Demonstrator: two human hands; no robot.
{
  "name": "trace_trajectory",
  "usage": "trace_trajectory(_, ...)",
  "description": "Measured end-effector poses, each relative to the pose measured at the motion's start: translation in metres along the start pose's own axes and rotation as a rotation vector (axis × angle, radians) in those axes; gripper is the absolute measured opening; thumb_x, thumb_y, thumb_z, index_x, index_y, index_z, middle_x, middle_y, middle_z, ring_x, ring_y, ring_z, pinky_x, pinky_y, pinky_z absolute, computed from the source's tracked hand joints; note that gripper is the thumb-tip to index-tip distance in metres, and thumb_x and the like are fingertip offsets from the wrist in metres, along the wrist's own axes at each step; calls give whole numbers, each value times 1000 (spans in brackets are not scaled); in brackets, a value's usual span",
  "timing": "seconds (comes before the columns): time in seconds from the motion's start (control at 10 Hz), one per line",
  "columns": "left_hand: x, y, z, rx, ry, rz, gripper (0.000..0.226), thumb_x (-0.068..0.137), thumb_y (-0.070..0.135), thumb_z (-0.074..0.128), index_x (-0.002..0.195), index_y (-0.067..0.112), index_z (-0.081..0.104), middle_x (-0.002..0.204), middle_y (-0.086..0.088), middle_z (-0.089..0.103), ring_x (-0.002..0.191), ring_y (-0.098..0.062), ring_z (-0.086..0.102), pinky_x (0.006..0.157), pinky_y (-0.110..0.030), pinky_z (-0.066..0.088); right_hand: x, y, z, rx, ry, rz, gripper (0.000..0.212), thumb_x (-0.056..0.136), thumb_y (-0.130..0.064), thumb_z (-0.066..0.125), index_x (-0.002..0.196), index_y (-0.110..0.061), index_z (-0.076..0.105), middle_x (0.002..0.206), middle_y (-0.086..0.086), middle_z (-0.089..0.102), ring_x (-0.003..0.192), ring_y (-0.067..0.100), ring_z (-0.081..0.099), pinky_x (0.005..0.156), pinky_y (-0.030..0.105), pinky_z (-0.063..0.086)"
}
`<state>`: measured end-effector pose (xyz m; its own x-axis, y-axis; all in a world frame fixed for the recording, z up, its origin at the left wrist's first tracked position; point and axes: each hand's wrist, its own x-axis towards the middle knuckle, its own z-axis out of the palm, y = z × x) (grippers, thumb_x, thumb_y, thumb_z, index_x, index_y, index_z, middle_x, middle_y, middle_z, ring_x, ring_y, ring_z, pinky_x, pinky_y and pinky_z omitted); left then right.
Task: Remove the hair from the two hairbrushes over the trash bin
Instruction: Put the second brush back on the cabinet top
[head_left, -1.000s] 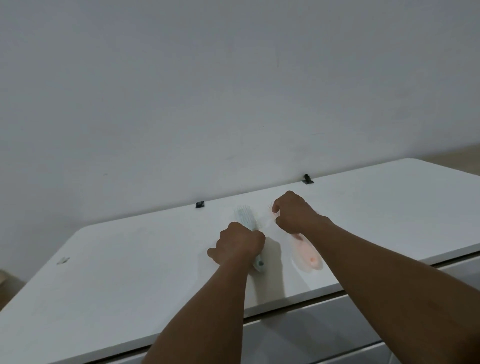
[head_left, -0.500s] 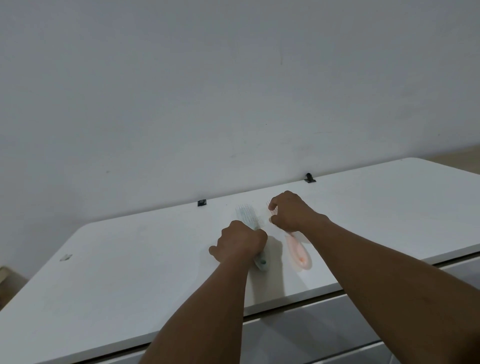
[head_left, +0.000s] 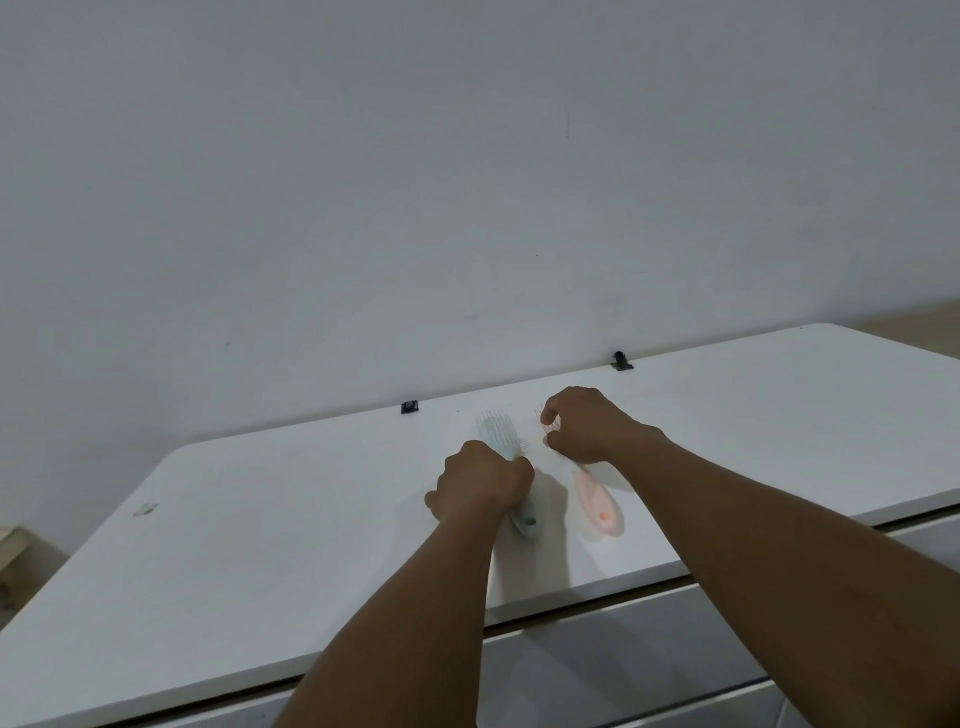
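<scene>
Two hairbrushes lie side by side on a white table (head_left: 260, 545). The pale green hairbrush (head_left: 496, 434) points its bristled head toward the wall, and my left hand (head_left: 480, 486) is closed around its handle. The pink hairbrush (head_left: 597, 501) lies to the right of it, handle toward me. My right hand (head_left: 582, 423) is closed over the pink brush's head, fingers curled into the bristles. No trash bin is in view. I cannot tell whether hair sits in the bristles.
A plain grey wall rises right behind the table. Two small black clips (head_left: 409, 407) (head_left: 621, 360) sit at the table's back edge. A small grey mark (head_left: 145, 509) is on the left of the tabletop. White drawer fronts (head_left: 623, 670) run below the front edge.
The pink brush's handle has shifted slightly under my right hand, first swinging left, then back right. My left hand stays closed on the green brush.
</scene>
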<state>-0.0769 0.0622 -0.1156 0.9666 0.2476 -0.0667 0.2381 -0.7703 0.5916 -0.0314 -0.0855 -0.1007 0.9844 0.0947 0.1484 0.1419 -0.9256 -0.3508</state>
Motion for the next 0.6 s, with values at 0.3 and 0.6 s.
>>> trace_trajectory(0.3, -6, -3, -16, -15, -28, 21, 29, 82, 40, 59, 99, 19, 51, 101, -2, 60, 101, -28, 63, 99, -44, 50, -11, -6, -19, 35, -27, 14, 33, 92, -21, 61, 125, -16, 64, 136, 3, 57, 123, 21, 54, 93, 26, 42)
trace_trajectory(0.6, -14, 18, -48, 7, 30, 204, 20, 82, 33, 56, 84, 14, 51, 89, -3, 59, 80, -23, 59, 76, -34, 48, -33, -17, -66, 20, -11, 29, 36, 90, -29, 60, 126, -24, 60, 135, 1, 55, 115, 20, 56, 95, 30, 45)
